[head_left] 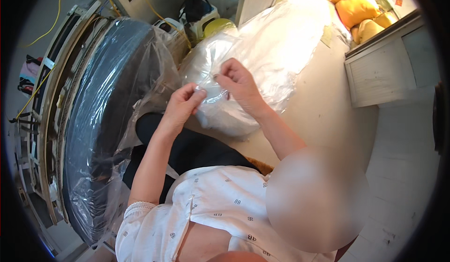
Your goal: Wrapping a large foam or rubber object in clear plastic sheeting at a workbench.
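Over a large heap of clear plastic film (pixel 227 116), both of my hands are raised in front of my knees. My left hand (pixel 183 103) pinches the film between thumb and fingers. Just to its right and slightly farther away, my right hand (pixel 241 86) is also closed on the plastic with its thumb against the fingers. A thin stretch of film runs between the two hands. Whether it is a bag or a sheet, I cannot tell. The pile spreads away to the far right in bright light.
To my left stands a dark padded panel (pixel 105 121) under clear wrapping, with wooden frames (pixel 51 98) beyond it. A white and yellow-green container (pixel 218 27) sits behind the pile. Yellow bundles (pixel 358 11) lie at the far right, near a pale cabinet (pixel 382 72).
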Demonstrator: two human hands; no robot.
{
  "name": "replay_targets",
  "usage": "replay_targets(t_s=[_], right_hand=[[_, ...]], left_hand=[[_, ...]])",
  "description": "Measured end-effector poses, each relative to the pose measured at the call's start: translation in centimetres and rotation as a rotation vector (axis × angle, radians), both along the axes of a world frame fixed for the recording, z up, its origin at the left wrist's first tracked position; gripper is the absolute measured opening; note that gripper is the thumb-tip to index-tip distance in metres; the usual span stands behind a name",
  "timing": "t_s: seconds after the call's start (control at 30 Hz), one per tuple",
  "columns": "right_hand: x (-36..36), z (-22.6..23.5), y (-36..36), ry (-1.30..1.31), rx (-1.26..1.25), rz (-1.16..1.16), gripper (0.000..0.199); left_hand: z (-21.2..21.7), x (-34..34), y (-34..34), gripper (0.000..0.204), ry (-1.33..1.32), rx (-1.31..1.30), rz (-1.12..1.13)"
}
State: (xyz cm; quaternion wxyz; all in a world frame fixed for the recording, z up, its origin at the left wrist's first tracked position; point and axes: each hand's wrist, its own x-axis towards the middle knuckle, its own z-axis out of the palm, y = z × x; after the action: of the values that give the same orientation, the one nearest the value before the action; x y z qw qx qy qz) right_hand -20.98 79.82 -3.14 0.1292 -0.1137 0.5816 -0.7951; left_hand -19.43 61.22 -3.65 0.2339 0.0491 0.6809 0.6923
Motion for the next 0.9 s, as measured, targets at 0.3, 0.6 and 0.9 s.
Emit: replay_targets(t_s=[0.3,0.6,0.9], right_hand=[[1.3,4.1,20.2,0.263,-0.68,-0.54,0.015],[1.7,5.0,5.6,0.348,0.288,-0.118,0.016],[-2.4,6.5,-2.5,0.991,0.615,-0.011,0.065]], left_hand=[[-9.8,-4.3,-8.3,0.015,-0.071,-0.046,0.504],[2.9,0.7,0.1,0.068,0.648,-0.331,0.205],[8.7,5.6,-5.1,0.011,0.571,-0.036,0.135]])
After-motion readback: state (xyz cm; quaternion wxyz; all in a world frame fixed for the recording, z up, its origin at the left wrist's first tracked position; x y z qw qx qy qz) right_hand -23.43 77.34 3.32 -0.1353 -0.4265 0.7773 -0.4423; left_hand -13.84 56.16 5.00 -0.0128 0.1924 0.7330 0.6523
